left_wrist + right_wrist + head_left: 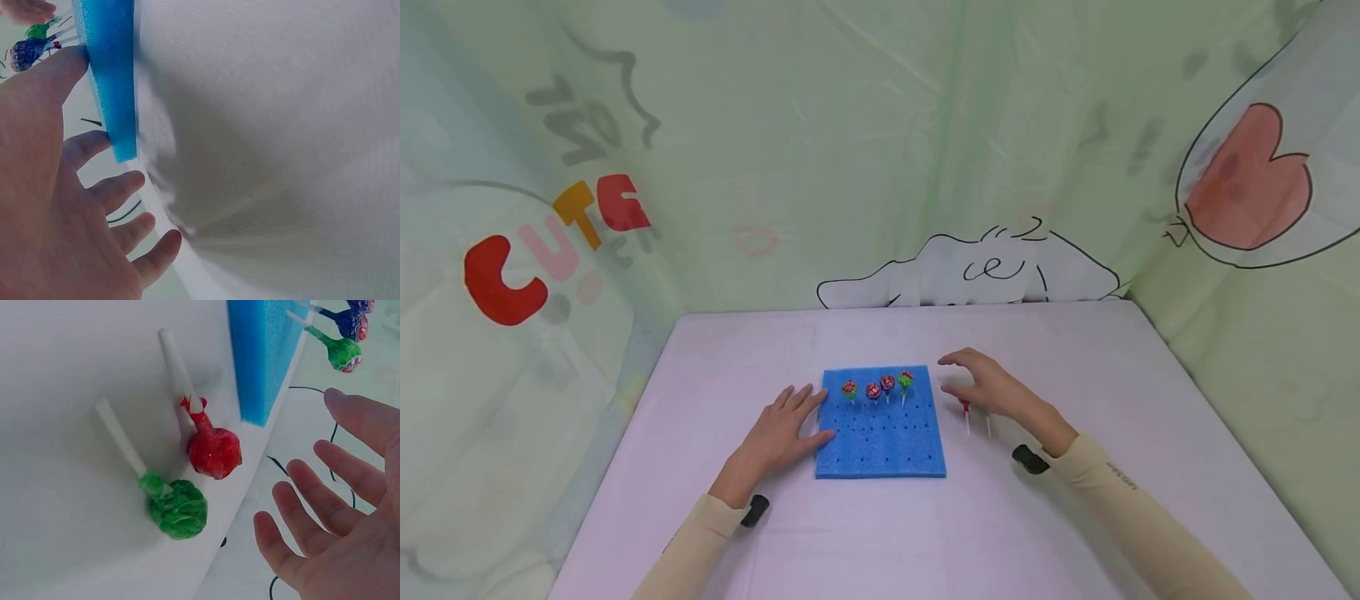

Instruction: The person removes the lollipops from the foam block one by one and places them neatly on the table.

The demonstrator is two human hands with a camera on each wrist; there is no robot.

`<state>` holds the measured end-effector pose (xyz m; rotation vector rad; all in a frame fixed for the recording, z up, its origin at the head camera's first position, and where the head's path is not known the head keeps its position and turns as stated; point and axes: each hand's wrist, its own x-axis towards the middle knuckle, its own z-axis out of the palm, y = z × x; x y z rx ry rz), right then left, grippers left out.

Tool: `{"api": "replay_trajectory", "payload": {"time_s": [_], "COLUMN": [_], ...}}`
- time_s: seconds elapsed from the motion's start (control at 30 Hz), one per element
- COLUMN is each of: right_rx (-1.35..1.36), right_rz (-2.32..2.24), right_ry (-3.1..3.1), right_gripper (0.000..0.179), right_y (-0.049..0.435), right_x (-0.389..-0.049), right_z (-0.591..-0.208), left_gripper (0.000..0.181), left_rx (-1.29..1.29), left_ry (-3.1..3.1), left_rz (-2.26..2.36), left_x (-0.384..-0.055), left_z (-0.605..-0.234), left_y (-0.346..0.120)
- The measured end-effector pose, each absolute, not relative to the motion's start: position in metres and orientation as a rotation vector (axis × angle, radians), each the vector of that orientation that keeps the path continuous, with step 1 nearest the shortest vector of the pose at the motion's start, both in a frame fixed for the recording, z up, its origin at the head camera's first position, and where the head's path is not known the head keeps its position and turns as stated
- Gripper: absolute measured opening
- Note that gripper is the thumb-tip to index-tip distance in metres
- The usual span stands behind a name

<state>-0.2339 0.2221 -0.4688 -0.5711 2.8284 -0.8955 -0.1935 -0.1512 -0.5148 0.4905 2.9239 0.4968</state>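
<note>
A blue foam board [880, 447] with rows of small holes lies on the table. Several wrapped lollipops stand in its far row, among them a green one [906, 379] on the right and a red-and-green one [849, 388] on the left. My left hand [777, 432] rests at the board's left edge, its thumb and index fingertip touching the foam. Just beyond the right edge, my right hand [988, 386] hovers with relaxed, spread fingers and nothing in them. Under it, a red lollipop [215, 453] and a green lollipop [179, 514] lie side by side on the table.
The table [1060, 533] has a pale cloth cover and ends at a printed curtain [865, 167] behind and at the sides. A dark band-like device [1030, 459] sits under the right wrist, another [755, 511] under the left.
</note>
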Motion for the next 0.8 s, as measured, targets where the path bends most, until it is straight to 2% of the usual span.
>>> {"api": "replay_trajectory", "payload": {"time_s": [0.4, 0.8], "right_rx": [-0.641, -0.919], "right_rz": [-0.877, -0.659], "right_ry": [2.910, 3.137], "right_gripper": [0.046, 0.048], "right_y": [0.202, 0.183], "right_x": [-0.230, -0.228], "right_z": [-0.474, -0.487], "left_gripper": [0.079, 0.079], "left_rx": [0.492, 0.470], "left_ry": [2.914, 2.904], "left_rz": [0.496, 0.496], "left_x": [-0.194, -0.194], "left_z": [-0.516, -0.514], "left_y": [-0.152, -0.151]}}
